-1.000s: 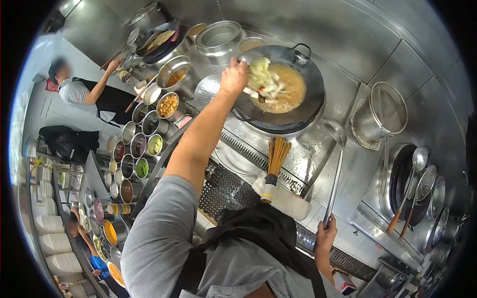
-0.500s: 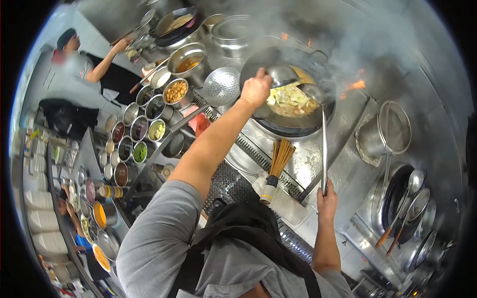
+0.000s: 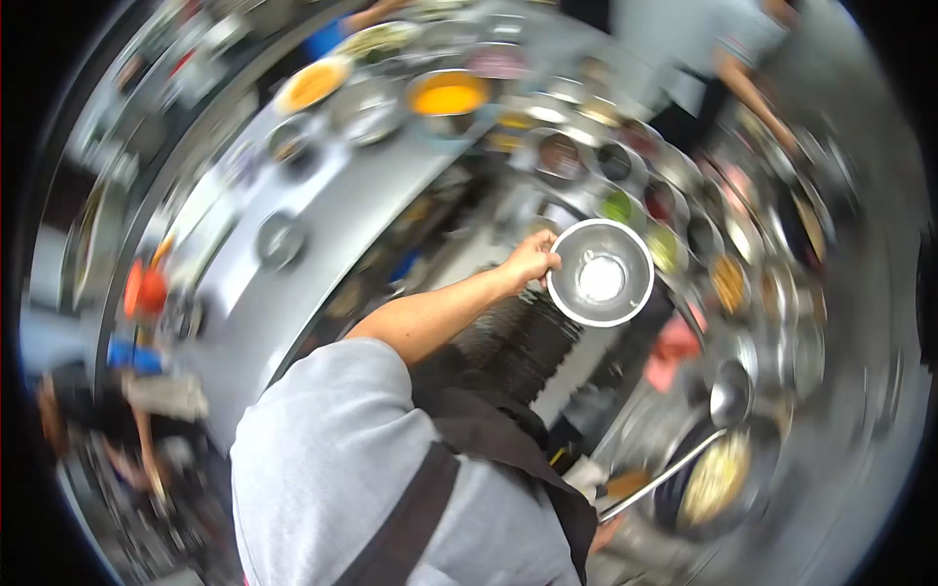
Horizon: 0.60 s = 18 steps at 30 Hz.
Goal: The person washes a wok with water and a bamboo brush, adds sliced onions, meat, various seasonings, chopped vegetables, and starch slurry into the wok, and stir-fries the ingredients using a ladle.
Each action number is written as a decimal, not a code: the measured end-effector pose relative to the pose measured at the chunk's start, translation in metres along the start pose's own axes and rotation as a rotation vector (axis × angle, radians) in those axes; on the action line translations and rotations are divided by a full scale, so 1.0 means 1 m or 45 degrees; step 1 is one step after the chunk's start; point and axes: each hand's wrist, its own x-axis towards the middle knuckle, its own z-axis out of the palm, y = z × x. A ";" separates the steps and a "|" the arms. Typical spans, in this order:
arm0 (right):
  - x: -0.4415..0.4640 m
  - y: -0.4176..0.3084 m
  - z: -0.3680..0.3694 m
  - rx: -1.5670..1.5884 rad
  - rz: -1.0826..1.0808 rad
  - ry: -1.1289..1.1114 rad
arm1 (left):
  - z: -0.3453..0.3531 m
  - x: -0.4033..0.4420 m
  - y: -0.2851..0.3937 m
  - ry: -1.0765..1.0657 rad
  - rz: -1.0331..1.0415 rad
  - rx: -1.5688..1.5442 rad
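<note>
My left hand [image 3: 532,262] grips the rim of a round metal bowl [image 3: 600,272], held out at arm's length. Inside the bowl only bright metal and glare show. My right hand [image 3: 608,533] is low in the view, partly hidden by my apron, with its fingers around the handle of a ladle [image 3: 731,394]. The ladle's bowl is over the far side of the wok [image 3: 765,441]. Pale chopped food [image 3: 715,479] lies in the wok, blurred by motion.
Several ingredient pots [image 3: 562,156] stand beyond the bowl. A long steel counter [image 3: 337,249] on the left carries a small metal bowl [image 3: 280,240] and a pot of orange liquid [image 3: 449,95]. Other people work at the upper right and lower left. A pink cloth [image 3: 674,347] hangs nearby.
The view has swung left, away from the stove. My left hand has brought the metal bowl from over the wok toward the ingredient pots. My right hand still holds the ladle.
</note>
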 end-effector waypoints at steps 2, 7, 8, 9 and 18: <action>0.020 -0.025 0.039 -0.092 -0.106 -0.176 | -0.105 -0.035 -0.003 0.330 0.108 0.062; 0.039 -0.101 0.134 -0.291 -0.318 -0.505 | -0.316 -0.151 0.020 1.162 0.234 -0.012; 0.041 -0.116 0.154 -0.332 -0.356 -0.564 | -0.347 -0.170 0.023 1.305 0.249 0.086; 0.039 -0.129 0.172 -0.366 -0.387 -0.619 | -0.366 -0.194 0.037 1.383 0.257 -0.016; 0.021 -0.203 0.306 -0.639 -0.594 -0.963 | -0.559 -0.296 0.055 2.218 0.387 -0.305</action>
